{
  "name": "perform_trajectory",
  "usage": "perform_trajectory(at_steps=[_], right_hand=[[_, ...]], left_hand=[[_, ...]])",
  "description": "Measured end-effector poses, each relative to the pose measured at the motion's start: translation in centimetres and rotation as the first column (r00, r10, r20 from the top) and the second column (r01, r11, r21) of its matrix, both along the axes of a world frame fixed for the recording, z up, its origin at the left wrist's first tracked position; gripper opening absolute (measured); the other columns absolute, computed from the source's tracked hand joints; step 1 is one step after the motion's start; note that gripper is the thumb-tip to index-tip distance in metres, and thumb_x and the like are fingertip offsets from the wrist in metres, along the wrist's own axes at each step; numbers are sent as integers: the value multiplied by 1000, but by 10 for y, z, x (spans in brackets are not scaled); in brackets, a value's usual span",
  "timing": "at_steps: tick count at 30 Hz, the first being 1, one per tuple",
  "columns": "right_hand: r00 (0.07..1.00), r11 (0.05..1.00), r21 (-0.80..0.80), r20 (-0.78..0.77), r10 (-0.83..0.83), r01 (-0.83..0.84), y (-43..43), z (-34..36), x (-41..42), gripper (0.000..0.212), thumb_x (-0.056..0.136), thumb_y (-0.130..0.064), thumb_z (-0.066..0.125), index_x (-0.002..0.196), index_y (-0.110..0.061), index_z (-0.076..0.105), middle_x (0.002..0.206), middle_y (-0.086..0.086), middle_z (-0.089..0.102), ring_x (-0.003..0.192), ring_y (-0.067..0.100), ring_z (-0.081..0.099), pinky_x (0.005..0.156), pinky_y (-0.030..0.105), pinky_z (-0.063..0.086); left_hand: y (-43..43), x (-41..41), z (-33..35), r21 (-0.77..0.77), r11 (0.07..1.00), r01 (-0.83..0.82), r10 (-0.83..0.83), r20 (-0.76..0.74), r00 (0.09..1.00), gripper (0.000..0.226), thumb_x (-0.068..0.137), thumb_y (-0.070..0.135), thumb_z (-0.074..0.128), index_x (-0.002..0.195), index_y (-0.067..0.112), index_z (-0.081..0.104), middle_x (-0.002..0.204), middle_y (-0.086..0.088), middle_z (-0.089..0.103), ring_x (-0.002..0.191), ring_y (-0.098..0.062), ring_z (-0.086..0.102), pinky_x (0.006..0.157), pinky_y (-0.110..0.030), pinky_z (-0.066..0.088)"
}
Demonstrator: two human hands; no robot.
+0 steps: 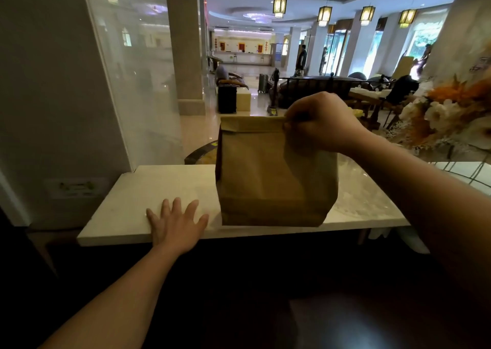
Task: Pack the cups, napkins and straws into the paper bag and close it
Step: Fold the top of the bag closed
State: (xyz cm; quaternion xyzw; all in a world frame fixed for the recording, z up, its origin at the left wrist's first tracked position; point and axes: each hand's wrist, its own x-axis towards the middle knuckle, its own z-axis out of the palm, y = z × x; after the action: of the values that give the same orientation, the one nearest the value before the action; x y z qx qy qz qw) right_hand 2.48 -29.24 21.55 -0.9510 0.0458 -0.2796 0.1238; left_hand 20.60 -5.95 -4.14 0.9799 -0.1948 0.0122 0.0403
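The left hand (176, 222) lay flat and empty on the near edge of the pale bench (127, 189), fingers spread, probably steadying the person. Just to its right the paper bag (273, 173) stood upright on the bench, its top folded over. The right hand (316, 121) pinched that fold at the right corner, likely to keep it shut. No cups, napkins or straws showed; presumably they were inside.

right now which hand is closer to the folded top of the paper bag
The right hand: it pinches the folded top of the paper bag at its right corner. The left hand lies flat on the white counter, down by the bag's lower left, not touching it.
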Motion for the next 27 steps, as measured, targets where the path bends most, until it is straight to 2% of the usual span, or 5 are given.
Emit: perform_trajectory(at_steps=[8, 14, 21, 24, 27], right_hand=[[999, 999, 20, 15, -40, 39, -27, -25, 46, 18, 91, -19, 63, 106, -23, 72, 104, -2, 72, 91, 12, 64, 83, 41, 58], [999, 999, 23, 22, -33, 33, -37, -37, 66, 20, 92, -18, 63, 109, -20, 71, 107, 1, 72, 89, 11, 62, 80, 34, 54], [999, 999, 27, -9, -31, 31, -39, -40, 81, 19, 91, -20, 64, 108, -20, 72, 107, 2, 73, 96, 18, 66, 86, 44, 56], [1000, 1000, -8, -18, -22, 22, -40, -42, 86, 20, 91, -20, 63, 109, -20, 71, 106, 2, 73, 95, 18, 66, 84, 43, 56], [1000, 997, -72, -4, -13, 13, -41, -45, 90, 19, 91, -20, 62, 108, -20, 71, 104, 2, 73, 92, 19, 66, 76, 37, 54]], left_hand=[[0, 2, -6, 5, 1000, -18, 17, 57, 998, 69, 86, 75, 6, 147, 46, 20, 159, -3, 24, 146, -33, 14, 111, -68, 3], [-2, 3, -10, -10, 1000, -28, 29, 77, 997, 70, 85, 75, 6, 147, 45, 21, 158, -3, 25, 146, -32, 15, 112, -67, 2], [-3, 4, -11, -26, 997, -77, 79, 77, 994, 97, 70, 78, -8, 152, 34, 21, 161, -1, 23, 148, -29, 11, 114, -63, -1], [-4, 3, -10, -28, 997, -79, 81, 78, 994, 98, 69, 78, -9, 152, 35, 22, 161, -1, 22, 148, -29, 11, 115, -62, -1], [-4, 2, -8, -18, 997, -81, 82, 61, 995, 99, 67, 79, -9, 152, 35, 21, 162, -1, 21, 148, -29, 10, 115, -63, -1]])
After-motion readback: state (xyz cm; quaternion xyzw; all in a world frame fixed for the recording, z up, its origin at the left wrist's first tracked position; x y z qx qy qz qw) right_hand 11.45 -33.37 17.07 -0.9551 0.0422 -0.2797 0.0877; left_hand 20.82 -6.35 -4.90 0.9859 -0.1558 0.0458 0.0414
